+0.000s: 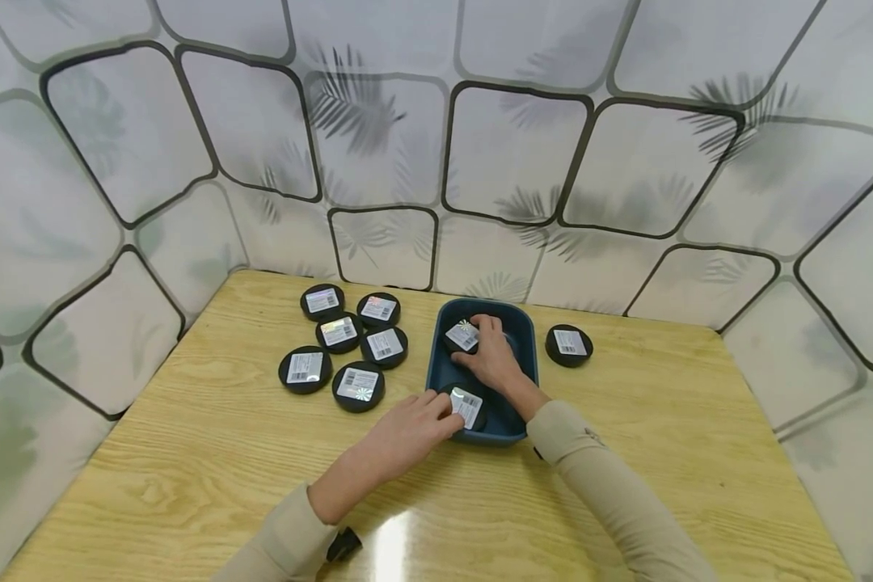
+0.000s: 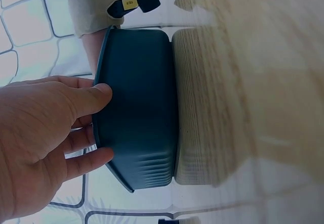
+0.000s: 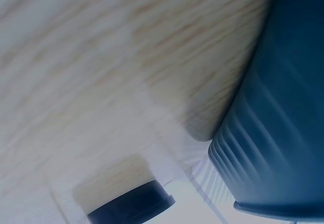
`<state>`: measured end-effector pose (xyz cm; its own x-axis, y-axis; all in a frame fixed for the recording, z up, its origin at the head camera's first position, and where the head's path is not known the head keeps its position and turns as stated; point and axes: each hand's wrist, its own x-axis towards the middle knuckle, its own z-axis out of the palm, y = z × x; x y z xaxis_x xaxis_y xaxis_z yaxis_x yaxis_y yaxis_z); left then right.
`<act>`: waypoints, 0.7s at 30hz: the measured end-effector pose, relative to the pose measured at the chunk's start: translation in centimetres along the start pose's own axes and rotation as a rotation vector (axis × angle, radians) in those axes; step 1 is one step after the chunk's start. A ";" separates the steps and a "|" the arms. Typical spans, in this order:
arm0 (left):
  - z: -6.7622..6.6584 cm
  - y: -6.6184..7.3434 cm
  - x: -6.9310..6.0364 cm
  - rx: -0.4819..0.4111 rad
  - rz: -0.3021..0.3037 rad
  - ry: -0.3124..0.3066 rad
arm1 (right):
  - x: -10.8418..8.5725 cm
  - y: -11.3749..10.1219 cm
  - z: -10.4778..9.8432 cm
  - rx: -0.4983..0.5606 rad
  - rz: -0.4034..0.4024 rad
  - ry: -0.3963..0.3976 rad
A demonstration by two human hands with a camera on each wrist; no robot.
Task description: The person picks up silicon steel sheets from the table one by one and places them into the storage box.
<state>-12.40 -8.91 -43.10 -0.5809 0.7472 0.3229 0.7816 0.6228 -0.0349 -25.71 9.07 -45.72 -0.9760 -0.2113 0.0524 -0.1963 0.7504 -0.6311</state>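
A dark blue plastic bin (image 1: 520,420) stands on the table with two flat round black containers in it. My right hand (image 1: 491,356) reaches in and grips the farther container (image 1: 462,336) by its edge, label up. My left hand (image 1: 415,428) is at the bin's near left corner, over the nearer container (image 1: 469,408) and partly covering it. In the left wrist view, the left thumb (image 2: 101,93) lies outside the bin wall (image 2: 136,102), while other fingers pass behind the rim; their tips are hidden. The right wrist view shows the bin's ribbed outside (image 3: 268,133), not the hand.
Several matching labelled containers (image 1: 338,332) lie grouped left of the bin on the wooden table (image 1: 211,420). One more container (image 1: 569,345) lies to its right. A patterned curtain (image 1: 378,137) borders the table's back and sides.
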 end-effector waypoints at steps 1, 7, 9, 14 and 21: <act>0.0 0.0 0.0 -0.002 0.000 0.000 | 0.0 0.0 0.0 -0.003 0.000 0.002; -0.1 0.0 0.1 -0.007 0.000 -0.002 | 0.0 0.1 -0.2 -0.035 0.009 0.001; 0.0 0.0 0.1 -0.007 0.002 0.001 | 0.0 0.0 -0.2 -0.041 0.011 -0.003; 0.1 -0.1 0.0 -0.005 0.006 0.016 | -0.1 -0.1 -0.3 -0.051 0.020 -0.015; 0.2 -0.1 0.0 -0.015 -0.007 -0.003 | -0.1 -0.1 -0.2 -0.062 0.020 -0.028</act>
<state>-12.50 -8.87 -43.31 -0.5866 0.7437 0.3206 0.7812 0.6241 -0.0184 -25.60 9.17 -45.47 -0.9769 -0.2130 0.0178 -0.1833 0.7920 -0.5823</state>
